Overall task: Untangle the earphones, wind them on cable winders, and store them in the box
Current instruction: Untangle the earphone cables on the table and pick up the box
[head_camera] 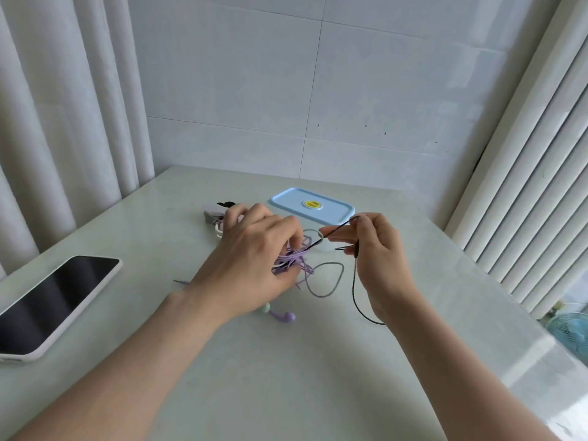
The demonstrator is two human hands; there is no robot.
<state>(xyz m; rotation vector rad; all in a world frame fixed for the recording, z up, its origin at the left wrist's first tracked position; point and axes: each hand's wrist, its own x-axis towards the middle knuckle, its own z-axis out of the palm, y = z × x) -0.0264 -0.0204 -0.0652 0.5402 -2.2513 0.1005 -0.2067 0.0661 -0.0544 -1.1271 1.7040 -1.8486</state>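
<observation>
The pale table meets a tiled wall at its far edge and a curtain at its left. Its right edge runs diagonally, and a broad bare stretch lies between the hands and the viewer. A dark phone lies face up near the left edge, its long axis angled toward the far right.

The box, blue lid on, sits just beyond the hands with its long side running left to right. The left hand curls its fingers into the purple earphone tangle at mid-table and grips it. The right hand pinches a black cable between thumb and fingertips. This cable stretches taut from the tangle up toward the right, then hangs down past the palm.

A grey cable loop lies between the hands. A purple earbud rests below the left hand. The cable winders lie beyond the left hand, partly hidden.
</observation>
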